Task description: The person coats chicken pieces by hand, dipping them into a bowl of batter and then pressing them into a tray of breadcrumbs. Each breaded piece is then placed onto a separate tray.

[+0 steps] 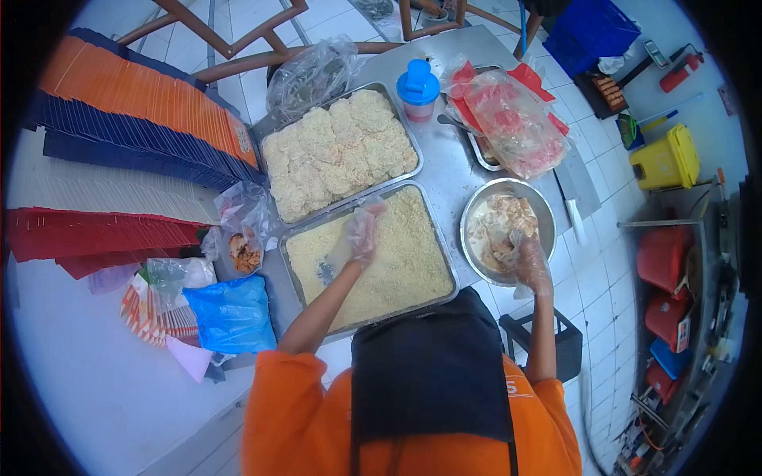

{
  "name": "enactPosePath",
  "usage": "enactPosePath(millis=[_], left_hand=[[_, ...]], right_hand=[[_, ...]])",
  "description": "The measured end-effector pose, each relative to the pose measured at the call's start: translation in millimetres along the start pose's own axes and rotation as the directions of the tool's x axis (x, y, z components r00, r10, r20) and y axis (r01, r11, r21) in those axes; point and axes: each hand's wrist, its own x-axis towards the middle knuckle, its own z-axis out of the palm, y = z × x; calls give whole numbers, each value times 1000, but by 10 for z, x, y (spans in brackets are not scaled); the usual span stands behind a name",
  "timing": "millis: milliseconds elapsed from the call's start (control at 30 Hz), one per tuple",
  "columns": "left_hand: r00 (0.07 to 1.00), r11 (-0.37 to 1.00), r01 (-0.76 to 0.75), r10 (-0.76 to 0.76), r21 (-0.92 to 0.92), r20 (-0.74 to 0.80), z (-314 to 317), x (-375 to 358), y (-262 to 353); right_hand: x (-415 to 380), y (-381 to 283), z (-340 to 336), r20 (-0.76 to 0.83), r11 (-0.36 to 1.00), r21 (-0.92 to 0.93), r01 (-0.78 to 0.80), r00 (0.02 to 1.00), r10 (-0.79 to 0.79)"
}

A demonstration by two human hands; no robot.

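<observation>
Left hand: my left hand (365,232), in thin, crinkled clear film, lies over the crumbs with fingers extended and loosely together; I see nothing held in it.
Right hand: my right hand (532,267), also in clear film, dips into the bowl, fingers pointing down at the wet pieces; I cannot tell how far they are closed or whether they grip one.
Crumbs: pale yellow and grainy (405,250), spread across a rectangular metal tray (453,270) right in front of me, with a bare patch near my left wrist.
Bowl: round, shiny metal (547,214), to the right of the crumb tray, holding lumpy, slick pieces (508,213) in a pale, milky coating.
Coated pieces: rough, knobbly and cream-coloured (341,151), packed close in a second metal tray (418,161) just beyond the crumbs.
Table: smooth grey metal (444,178) under trays and bowl.
Cup: translucent, with a blue lid (418,94), near the second tray.
</observation>
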Motion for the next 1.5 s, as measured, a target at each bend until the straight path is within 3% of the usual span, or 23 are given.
enactPosePath(millis=[67, 100, 167, 200, 267, 300, 367, 600, 667, 733, 800, 833, 867, 900, 967, 1000, 1067, 1167, 1367, 1400, 1433, 1467, 1500], left_hand=[[964, 810, -236, 123, 537, 238, -183, -38, 146], [964, 813, -231, 120, 535, 235, -143, -69, 210], [912, 577, -406, 204, 709, 356, -37, -93, 345], [911, 582, -406, 201, 705, 359, 6, -101, 375], [913, 310, -407, 110, 859, 393, 98, -150, 437], [910, 316, -413, 108, 854, 400, 127, -172, 502], [937, 132, -348, 73, 928, 341, 146, -196, 621], [951, 500, -301, 102, 812, 290, -5, -39, 261], [958, 601, -286, 154, 747, 243, -13, -1, 310], [970, 534, -232, 186, 813, 155, -136, -81, -254], [970, 464, -174, 231, 869, 71, -223, 17, -544], [997, 656, -83, 61, 751, 57, -230, 119, -565], [991, 800, 42, -111, 598, 78, -220, 176, -595], [991, 805, 44, -109, 591, 74, -128, 154, -394], [983, 535, -183, 124, 825, 137, 95, 74, 243], [982, 540, -184, 127, 821, 137, 88, 46, 228], [935, 377, -297, 301, 877, 187, 56, -7, 151], [979, 250, -141, 177, 958, 98, 131, -34, 140], [952, 120, -210, 250, 970, 175, 37, -67, -151], [953, 113, -203, 250, 973, 169, 16, -107, -104], [983, 279, -98, 178, 955, 49, -1, -121, -39], [994, 434, 17, 91, 901, -62, 0, -107, 23], [992, 433, 24, 103, 901, -76, -6, -122, 17]], right_hand=[[20, 21, -15, 1, 1000, -31, 4, 1000, -4], [31, 21, -14, 11, 998, -58, 15, 1000, -14], [48, -33, -23, 20, 997, -73, 15, 1000, -14], [59, -52, -30, 22, 996, -88, 15, 1000, -13], [58, -20, -12, 8, 998, -59, -16, 1000, 16], [53, -5, -7, -9, 999, -25, -41, 999, 40], [15, -149, -92, -17, 999, -16, -28, 999, 28], [-45, -267, -206, 15, 989, 72, -130, 991, 130], [-53, -132, -153, -39, 997, 47, -63, 997, 65], [-91, -118, -182, -91, 1000, 21, 10, 996, -8], [-87, -185, -278, -52, 986, 152, -64, 996, 73], [-78, -152, -293, -54, 987, 148, -61, 996, 70], [-52, -87, -308, -43, 949, 306, -73, 995, 91], [-31, -54, -329, -26, 887, 454, -86, 994, 110], [-37, -222, -513, 44, 828, 541, -150, 988, 150], [-19, -287, -590, 113, 752, 624, -214, 976, 184], [20, -171, -632, 112, 750, 632, -196, 981, 161], [19, 134, -473, 100, 717, 663, -216, 975, 200], [26, 32, -362, 84, 652, 716, -247, 959, 271], [-1, 21, -340, 38, 661, 707, -249, 948, 317], [-2, 148, -307, 43, 663, 707, -244, 951, 305], [25, 367, -271, -45, 818, 554, -157, 975, 218], [80, 369, -272, -117, 928, 368, -60, 987, 110]])
